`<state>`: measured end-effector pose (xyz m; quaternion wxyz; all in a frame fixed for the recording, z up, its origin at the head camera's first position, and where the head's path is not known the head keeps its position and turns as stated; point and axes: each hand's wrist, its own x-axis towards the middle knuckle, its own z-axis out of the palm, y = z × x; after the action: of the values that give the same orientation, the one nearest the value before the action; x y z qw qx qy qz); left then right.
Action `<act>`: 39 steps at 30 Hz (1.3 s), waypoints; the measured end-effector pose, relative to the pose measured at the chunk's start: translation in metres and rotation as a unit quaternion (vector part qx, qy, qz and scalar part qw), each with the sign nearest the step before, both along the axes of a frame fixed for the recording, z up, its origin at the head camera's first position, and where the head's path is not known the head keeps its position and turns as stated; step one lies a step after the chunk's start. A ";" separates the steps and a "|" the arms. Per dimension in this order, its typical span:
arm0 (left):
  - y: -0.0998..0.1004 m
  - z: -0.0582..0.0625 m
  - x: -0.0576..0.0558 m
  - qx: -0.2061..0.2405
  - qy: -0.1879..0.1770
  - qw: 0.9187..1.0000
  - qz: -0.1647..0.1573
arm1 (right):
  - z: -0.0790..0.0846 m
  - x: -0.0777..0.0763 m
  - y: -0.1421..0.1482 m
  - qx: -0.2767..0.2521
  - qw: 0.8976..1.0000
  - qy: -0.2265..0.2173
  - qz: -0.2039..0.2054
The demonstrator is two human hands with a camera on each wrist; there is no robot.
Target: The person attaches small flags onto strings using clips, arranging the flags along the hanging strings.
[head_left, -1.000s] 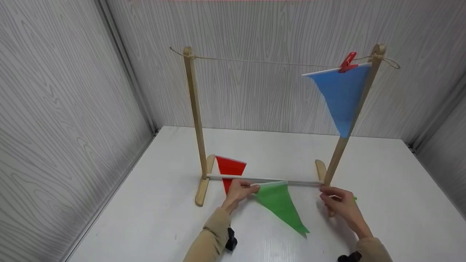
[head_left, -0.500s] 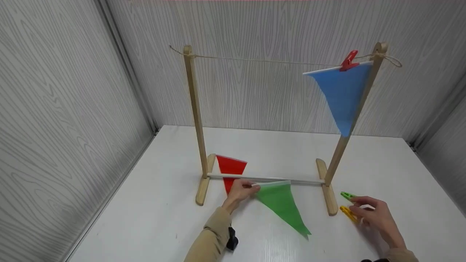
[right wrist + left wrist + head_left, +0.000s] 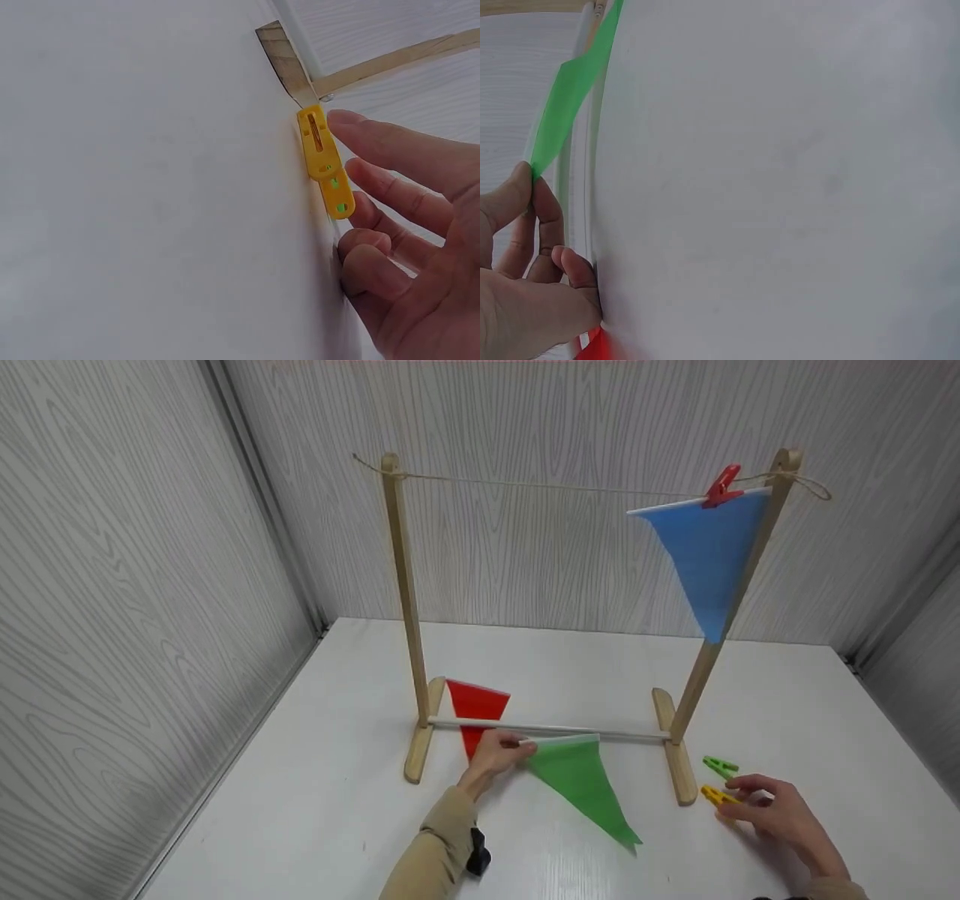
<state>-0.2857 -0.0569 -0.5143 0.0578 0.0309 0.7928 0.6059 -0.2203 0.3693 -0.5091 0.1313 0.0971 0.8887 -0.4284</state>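
Observation:
My left hand (image 3: 495, 754) pinches the upper left corner of a green pennant (image 3: 577, 780), whose white top edge runs to the right. The same pennant (image 3: 566, 105) rises from between thumb and finger in the left wrist view. My right hand (image 3: 776, 810) is at a yellow clothespin (image 3: 716, 796) on the table, thumb and fingers apart around its near end. In the right wrist view the clothespin (image 3: 322, 157) lies in front of the loosely bent fingers. A green clothespin (image 3: 720, 766) lies just beyond it.
A wooden stand with a left post (image 3: 405, 585) and right post (image 3: 697, 682) carries a string (image 3: 525, 485). A blue pennant (image 3: 697, 555) hangs there by a red clothespin (image 3: 724, 487). A red pennant (image 3: 476, 701) lies under the white crossbar (image 3: 630, 733).
My right hand has moved right from the stand's right foot to the clothespins, then its fingers shifted from the green one toward the yellow one. My left hand keeps its pinch on the green pennant.

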 end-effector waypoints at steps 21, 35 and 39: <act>-0.001 0.000 0.001 -0.002 0.011 1.000 -0.003 | 0.000 -0.006 -0.004 0.044 0.999 -0.012 0.012; 0.000 -0.002 0.001 -0.014 0.017 1.000 -0.005 | -0.001 -0.003 -0.006 0.018 0.998 0.039 0.045; 0.000 -0.002 0.001 -0.011 0.019 1.000 -0.006 | 0.000 -0.001 -0.010 0.013 0.996 0.077 0.052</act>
<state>-0.2844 -0.0569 -0.5162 0.0465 0.0466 0.8004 0.5958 -0.2212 0.3597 -0.5086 0.0827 0.0194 0.9054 -0.4160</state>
